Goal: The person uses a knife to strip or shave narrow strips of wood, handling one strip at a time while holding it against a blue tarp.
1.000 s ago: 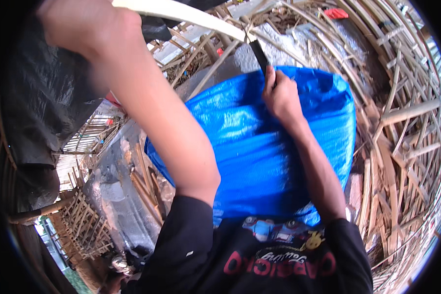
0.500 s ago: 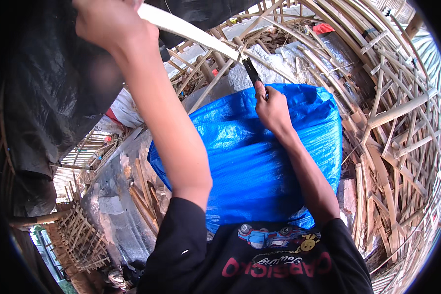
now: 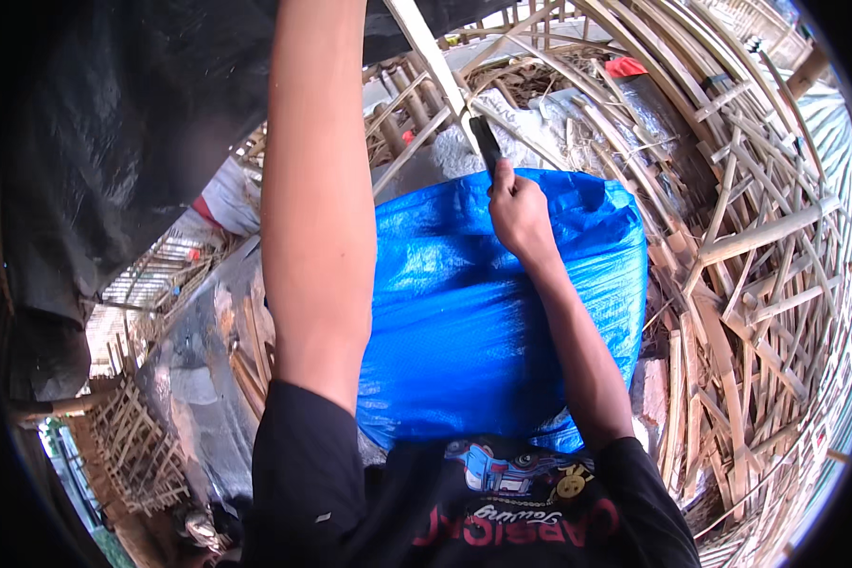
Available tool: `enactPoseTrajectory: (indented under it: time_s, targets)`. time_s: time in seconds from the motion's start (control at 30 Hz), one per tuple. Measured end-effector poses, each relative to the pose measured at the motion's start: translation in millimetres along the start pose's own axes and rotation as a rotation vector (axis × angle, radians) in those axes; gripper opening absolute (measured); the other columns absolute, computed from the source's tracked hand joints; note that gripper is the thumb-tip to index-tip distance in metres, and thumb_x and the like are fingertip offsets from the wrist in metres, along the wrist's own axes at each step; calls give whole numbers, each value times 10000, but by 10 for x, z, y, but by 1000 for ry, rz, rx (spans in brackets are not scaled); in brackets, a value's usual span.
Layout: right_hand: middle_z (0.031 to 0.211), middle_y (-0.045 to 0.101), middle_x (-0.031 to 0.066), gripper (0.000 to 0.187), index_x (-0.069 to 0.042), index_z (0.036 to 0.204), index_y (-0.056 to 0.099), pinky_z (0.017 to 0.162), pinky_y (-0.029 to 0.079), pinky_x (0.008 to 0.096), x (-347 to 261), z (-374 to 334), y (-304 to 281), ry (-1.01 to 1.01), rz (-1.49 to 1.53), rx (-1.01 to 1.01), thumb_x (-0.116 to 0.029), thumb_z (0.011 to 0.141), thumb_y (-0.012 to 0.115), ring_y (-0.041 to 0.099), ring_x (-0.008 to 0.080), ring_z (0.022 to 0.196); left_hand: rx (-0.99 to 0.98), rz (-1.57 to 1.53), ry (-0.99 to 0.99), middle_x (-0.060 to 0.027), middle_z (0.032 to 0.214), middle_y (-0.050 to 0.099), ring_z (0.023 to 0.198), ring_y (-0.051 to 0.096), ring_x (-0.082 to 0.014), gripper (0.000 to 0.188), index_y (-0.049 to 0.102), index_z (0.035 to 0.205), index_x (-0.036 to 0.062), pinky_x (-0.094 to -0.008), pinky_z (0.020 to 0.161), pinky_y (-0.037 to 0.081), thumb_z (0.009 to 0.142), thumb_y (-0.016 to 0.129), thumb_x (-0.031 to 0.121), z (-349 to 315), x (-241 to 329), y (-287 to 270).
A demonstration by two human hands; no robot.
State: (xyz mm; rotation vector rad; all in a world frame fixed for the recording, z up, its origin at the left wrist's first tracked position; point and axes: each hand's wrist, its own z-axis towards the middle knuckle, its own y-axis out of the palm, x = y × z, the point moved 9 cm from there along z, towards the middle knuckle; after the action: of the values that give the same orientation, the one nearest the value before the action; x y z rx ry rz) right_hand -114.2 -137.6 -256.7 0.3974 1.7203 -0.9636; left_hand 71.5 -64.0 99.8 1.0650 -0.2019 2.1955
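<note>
My right hand [image 3: 521,216] is closed round the handle of a dark-bladed knife [image 3: 485,140], which points up and away from me. The upper end of the blade meets a long pale bamboo strip [image 3: 430,55] that runs up past the top edge of the view. My left forearm [image 3: 320,189] reaches straight up, and my left hand lies beyond the top edge, so its fingers are hidden. Across my lap spreads a blue plastic sheet [image 3: 445,331], under my right wrist.
Split bamboo pieces [image 3: 729,360] are heaped on the right, beside a curved bamboo frame [image 3: 663,66]. A black tarp [image 3: 133,142] hangs at the upper left. A woven bamboo panel [image 3: 137,450] stands at the lower left.
My left hand has gone up out of view, its forearm now more upright. The bamboo strip has swung to a steeper angle. The knife and right hand have barely moved.
</note>
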Motion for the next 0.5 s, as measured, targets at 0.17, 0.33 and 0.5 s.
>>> enactPoseTrajectory:
  time_s: [0.17,0.33,0.5]
  targets:
    - [679,612,271,591,68,808,618,677,489,468,151,-30,-7,-32,97,-27,-433,1049,419,654,407,680,540,459,113,-307,979,686,1011,654,-374,740,678,992,-141,-422,901,456,910,532,579,-22,21,44]
    - [714,642,171,575,53,889,626,680,489,405,381,50,96,-24,140,-127,-506,991,542,628,272,654,519,429,188,-306,953,687,986,656,-369,676,681,965,-143,-426,890,450,913,572,523,-76,52,101]
    - [766,666,104,626,64,1021,625,665,486,293,113,-99,218,161,480,-574,-545,890,691,611,155,654,484,350,213,-156,701,622,718,624,-263,566,645,775,-67,-390,697,459,920,601,479,-215,158,34]
